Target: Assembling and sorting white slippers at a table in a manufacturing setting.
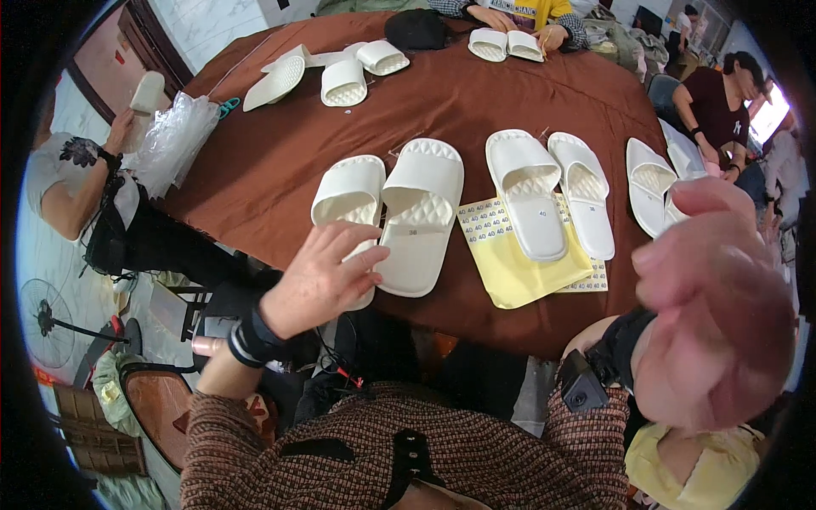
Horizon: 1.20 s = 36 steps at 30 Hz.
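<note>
Tablecloth (586, 93) lies brown near tiled wall (197, 25); left hand (319, 272) half-open, touching slipper (347, 180); right hand (714, 297) curled, hold unclear.

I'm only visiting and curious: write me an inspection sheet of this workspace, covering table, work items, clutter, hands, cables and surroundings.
Surface: brown cloth on a table with a curved edge.
Work items: white slippers; left pair, middle pair resting partly on yellow paper, right pair partly hidden.
Clutter: black item, clear plastic.
Hands: left hand over the left pair, grip unclear; right hand raised near the camera, blurred.
Cables: apparently a thin wire near the lap.
Surroundings: fan, chair, other people around the table.
</note>
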Each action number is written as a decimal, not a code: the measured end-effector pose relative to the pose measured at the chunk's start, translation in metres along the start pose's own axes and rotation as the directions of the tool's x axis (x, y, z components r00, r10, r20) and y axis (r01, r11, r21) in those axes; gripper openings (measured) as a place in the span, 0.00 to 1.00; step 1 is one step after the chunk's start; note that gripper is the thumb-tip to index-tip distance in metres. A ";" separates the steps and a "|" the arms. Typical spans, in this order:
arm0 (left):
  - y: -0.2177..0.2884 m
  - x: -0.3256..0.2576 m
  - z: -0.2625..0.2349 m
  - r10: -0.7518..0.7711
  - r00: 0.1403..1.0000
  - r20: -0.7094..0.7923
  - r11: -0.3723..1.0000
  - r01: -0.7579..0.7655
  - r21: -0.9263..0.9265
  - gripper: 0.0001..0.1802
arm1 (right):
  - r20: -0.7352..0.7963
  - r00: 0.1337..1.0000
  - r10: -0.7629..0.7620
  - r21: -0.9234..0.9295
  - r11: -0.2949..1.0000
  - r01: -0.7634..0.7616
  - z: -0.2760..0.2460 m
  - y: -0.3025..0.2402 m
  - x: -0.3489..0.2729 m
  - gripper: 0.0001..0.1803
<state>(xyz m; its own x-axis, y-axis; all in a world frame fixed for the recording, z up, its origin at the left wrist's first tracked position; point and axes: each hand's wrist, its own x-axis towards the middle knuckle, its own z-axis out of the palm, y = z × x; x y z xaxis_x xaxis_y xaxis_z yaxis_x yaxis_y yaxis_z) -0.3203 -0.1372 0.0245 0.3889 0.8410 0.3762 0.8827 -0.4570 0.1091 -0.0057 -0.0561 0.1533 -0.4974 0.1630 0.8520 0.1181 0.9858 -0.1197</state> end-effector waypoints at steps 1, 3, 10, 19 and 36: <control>0.003 -0.007 0.008 -0.029 0.999 -0.029 0.999 0.028 -0.035 0.20 | 0.009 0.999 -0.033 -0.039 0.999 0.033 0.005 -0.002 0.006 0.15; 0.006 -0.015 0.028 -0.043 0.996 -0.082 0.990 0.032 -0.134 0.18 | 0.028 0.997 -0.068 -0.083 0.994 0.070 0.020 -0.002 0.016 0.12; 0.006 -0.028 0.057 -0.113 0.979 -0.172 0.988 0.092 -0.126 0.19 | 0.215 0.966 0.142 0.003 0.989 -0.146 0.100 0.026 0.018 0.13; 0.008 -0.030 0.061 -0.130 0.965 -0.230 0.983 0.094 -0.161 0.18 | 0.479 0.760 0.440 0.270 0.750 -0.604 0.183 0.029 -0.055 0.10; 0.008 -0.028 0.073 -0.186 0.924 -0.333 0.979 0.146 -0.140 0.11 | 0.229 0.823 0.520 0.163 0.813 -0.559 0.228 0.045 -0.096 0.11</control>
<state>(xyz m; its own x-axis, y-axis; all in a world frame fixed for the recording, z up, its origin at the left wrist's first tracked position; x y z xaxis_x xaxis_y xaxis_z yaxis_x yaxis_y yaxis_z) -0.3052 -0.1435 -0.0522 0.1076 0.7657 0.6341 0.8845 -0.3649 0.2906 -0.1484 -0.0185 -0.0496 -0.5445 0.6561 0.5225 0.2342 0.7171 -0.6564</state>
